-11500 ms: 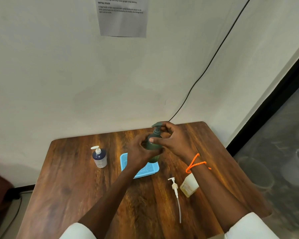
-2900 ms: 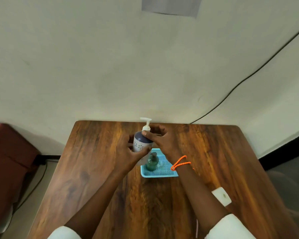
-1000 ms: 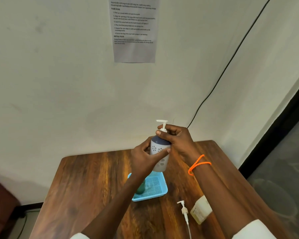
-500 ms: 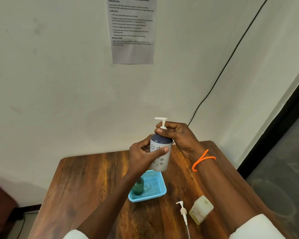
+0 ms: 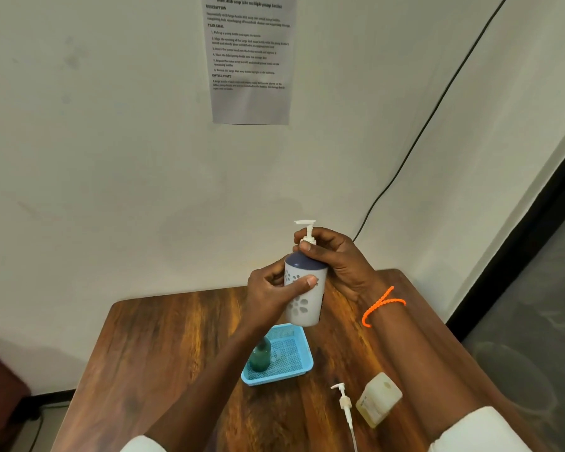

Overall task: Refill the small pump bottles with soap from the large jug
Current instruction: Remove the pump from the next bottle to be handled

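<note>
White pump bottle [image 5: 305, 296] upright, axis 12–6 o'clock; left hand [image 5: 269, 296] grips body from 9, right hand [image 5: 331, 256] pinches pump collar [image 5: 308, 239] at 12

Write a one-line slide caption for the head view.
Left hand grips a white pump bottle above the table while right hand pinches its pump collar.

The grey printed paper sheet [image 5: 250, 60] taped to the off-white wall [image 5: 95, 158] carries the title "Refill dish soap into multiple pump bottles" above the headings "DESCRIPTION", "TASK GOAL" and "INITIAL STATE", its smaller lines too blurred to read.
</note>
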